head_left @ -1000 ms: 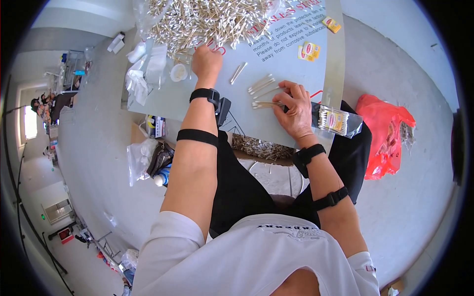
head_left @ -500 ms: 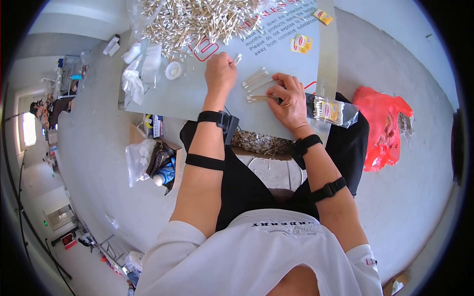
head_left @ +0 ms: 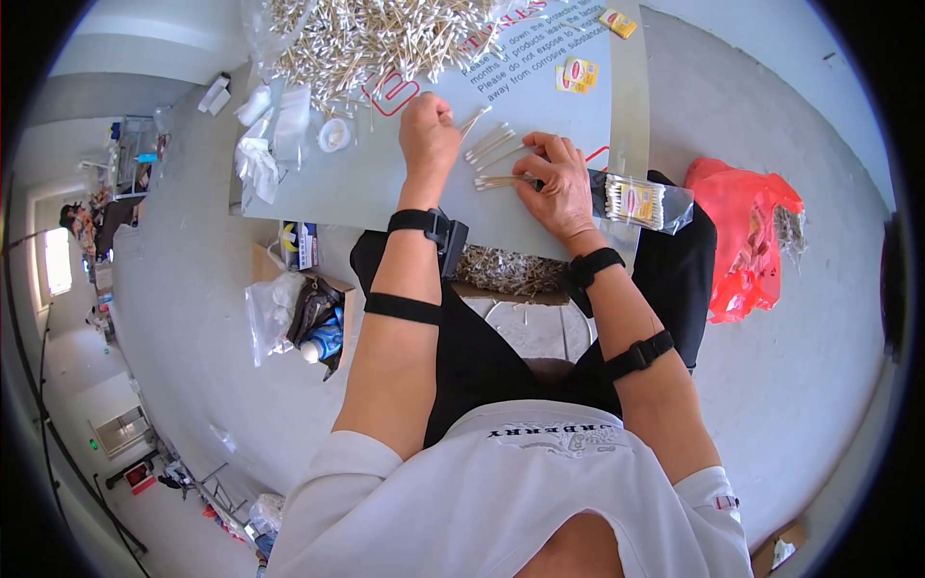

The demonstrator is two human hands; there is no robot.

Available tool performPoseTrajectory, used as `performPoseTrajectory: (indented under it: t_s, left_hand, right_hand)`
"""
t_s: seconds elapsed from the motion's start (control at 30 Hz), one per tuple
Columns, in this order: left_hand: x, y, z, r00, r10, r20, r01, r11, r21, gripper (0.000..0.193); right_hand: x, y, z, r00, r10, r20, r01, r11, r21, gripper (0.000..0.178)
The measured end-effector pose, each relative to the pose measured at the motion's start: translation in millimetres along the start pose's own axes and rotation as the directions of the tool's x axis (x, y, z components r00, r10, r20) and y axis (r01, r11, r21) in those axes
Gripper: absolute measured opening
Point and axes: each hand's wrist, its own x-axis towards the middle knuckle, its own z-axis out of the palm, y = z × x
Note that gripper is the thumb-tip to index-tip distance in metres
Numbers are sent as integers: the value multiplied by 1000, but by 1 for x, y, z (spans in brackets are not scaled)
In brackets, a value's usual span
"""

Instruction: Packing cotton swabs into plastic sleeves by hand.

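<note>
A brown box filled with cotton swabs sits below the near edge of the grey worktop. Over that edge, on the right, lies a clear packet whose swabs stand roughly near-to-far. The right hand rests on the worktop beside it, fingers bent, thumb and forefinger pinching the right end of a swab bundle; its long axis runs nearly left-right, white heads pointing left. Just beyond, a loose row lies parallel, slanting from near left to far right. The left hand has its fingers curled closed on a few thin swabs, which slant the same way, heads to the far right. Farther left is a small white tub, and at the far side a heap of swabs points every way, near yellow cards
</note>
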Motion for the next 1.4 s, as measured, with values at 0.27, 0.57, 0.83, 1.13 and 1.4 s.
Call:
performPoseTrajectory:
  t_s: [0.27,0.57,0.83,1.13,1.4]
  left_hand:
    - [-24,6,-11,984,-11,178,-5,996,93,7]
    - [-13,12,-20,942,-91,323,49,990,136,7]
    - [-27,8,-53,899,-38,437,56,998,-29,8]
    - [-9,14,-35,924,-11,382,80,983,-167,13]
    - [62,51,29,997,34,69,-58,915,398,31]
  right_hand:
    - [0,-1,-2,1000,20,8,-20,1000,9,12]
    - [-2,3,0,1000,9,3,-9,1000,-7,12]
    - [-1,2,0,1000,12,3,-12,1000,-4,12]
    - [0,-1,0,1000,14,0,-14,1000,7,12]
    - [-1,0,-5,998,47,29,-48,999,18,15]
